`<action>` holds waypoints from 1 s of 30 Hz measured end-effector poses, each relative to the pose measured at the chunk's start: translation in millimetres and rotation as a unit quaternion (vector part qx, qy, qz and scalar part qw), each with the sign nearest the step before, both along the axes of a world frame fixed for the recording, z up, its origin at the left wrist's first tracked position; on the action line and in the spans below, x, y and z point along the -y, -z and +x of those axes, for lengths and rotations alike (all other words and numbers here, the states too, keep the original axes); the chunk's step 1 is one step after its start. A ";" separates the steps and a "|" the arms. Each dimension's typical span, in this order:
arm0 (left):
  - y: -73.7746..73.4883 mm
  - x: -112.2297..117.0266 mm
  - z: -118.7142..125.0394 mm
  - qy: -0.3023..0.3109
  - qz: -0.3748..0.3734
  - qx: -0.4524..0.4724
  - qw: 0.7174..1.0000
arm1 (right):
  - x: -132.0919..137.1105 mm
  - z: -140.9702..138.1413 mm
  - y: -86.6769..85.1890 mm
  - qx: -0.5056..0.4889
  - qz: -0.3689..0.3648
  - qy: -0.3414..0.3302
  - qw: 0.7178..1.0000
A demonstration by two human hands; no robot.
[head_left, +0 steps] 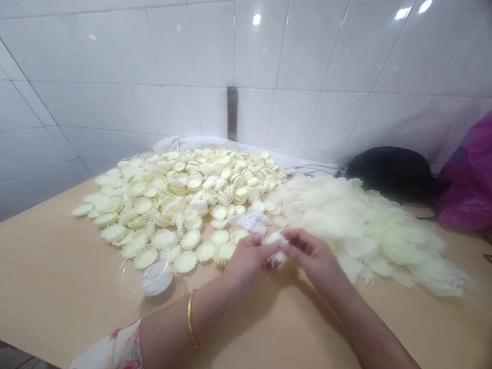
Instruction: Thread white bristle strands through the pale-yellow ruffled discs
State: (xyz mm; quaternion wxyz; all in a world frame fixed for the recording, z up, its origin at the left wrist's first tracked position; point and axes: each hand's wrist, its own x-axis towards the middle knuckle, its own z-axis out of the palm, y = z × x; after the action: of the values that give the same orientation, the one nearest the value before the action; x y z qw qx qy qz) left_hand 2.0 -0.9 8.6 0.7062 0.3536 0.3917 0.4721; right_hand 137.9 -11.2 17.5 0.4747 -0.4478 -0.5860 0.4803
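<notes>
My left hand [249,260] and my right hand [312,255] meet near the table's middle, and both pinch a small tuft of white fluffy material [275,249] between their fingers. A gold bangle [190,318] circles my left wrist. Just left of my hands lies a broad heap of pale yellow scalloped discs [178,196]. To the right, nearly under my right hand, spreads a pile of pale, feathery fibre [364,232]. A crumpled white scrap [249,221] rests on the discs above my left hand.
A transparent plastic cup [156,276] holding white powder lies near the discs on the light wooden table [54,272]. A white cloth [248,150] runs along the white tiled wall [306,48]. A black bag [388,172] and magenta plastic [483,162] sit at the back right.
</notes>
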 end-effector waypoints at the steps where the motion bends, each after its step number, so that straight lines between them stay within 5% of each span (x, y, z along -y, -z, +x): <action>1: 0.7 -0.3 -0.2 -0.003 0.002 0.005 1.000 | -1.1 -0.5 2.7 -0.038 -0.024 -0.004 0.999; 9: 1.7 -1.6 0.1 0.020 -0.048 0.060 0.997 | -14.8 9.8 11.1 -0.254 -0.119 0.124 0.952; 12: 3.3 -2.7 0.0 0.003 -0.027 0.038 0.999 | -14.0 12.7 6.8 -0.314 -0.154 0.085 0.933; 17: 5.3 -3.3 0.3 -0.030 0.000 0.011 0.999 | -4.4 3.4 6.0 -0.264 -0.177 -0.054 0.946; 26: -1.8 1.7 2.0 -0.057 0.015 -0.005 0.998 | -0.3 -2.8 5.3 -0.182 -0.179 -0.060 0.965; 30: -1.3 -0.1 1.2 -0.039 -0.028 0.008 0.999 | -0.5 -1.3 -0.1 -0.121 -0.080 0.023 0.989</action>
State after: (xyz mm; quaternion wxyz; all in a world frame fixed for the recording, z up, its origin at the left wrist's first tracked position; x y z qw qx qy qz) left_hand 3.1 -0.8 9.9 0.6996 0.3148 0.4127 0.4910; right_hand 136.7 -10.7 17.5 0.5156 -0.4363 -0.4740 0.5649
